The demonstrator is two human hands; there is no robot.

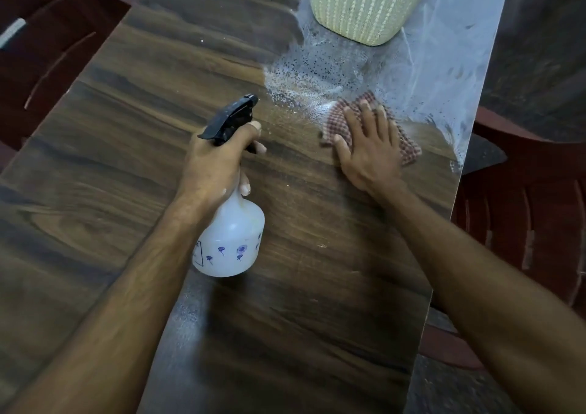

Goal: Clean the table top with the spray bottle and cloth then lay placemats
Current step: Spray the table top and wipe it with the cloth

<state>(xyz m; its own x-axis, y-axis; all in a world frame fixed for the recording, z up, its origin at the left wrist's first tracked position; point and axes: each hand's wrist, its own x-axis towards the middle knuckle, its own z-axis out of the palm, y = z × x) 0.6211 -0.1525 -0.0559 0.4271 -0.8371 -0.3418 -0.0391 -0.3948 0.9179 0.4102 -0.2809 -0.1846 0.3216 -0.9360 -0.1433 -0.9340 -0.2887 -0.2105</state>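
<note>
Cream ribbed basket [364,4] beyond cloth [409,147], dark red chairs [41,48] flanking table [111,160]

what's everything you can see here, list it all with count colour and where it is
table: one, dark wood grain, fills the view
spray droplets: one wet patch, whitish, on the table between basket and cloth
basket: one, cream, ribbed, far end of the table
cloth: one, red and white check, flat on the table near its right edge
spray bottle: one, white with small blue flowers, black trigger head, held above the table
chairs: at least two, dark red, left and right of the table
left hand: grips the spray bottle's neck
right hand: fingers spread, presses on the cloth
</note>
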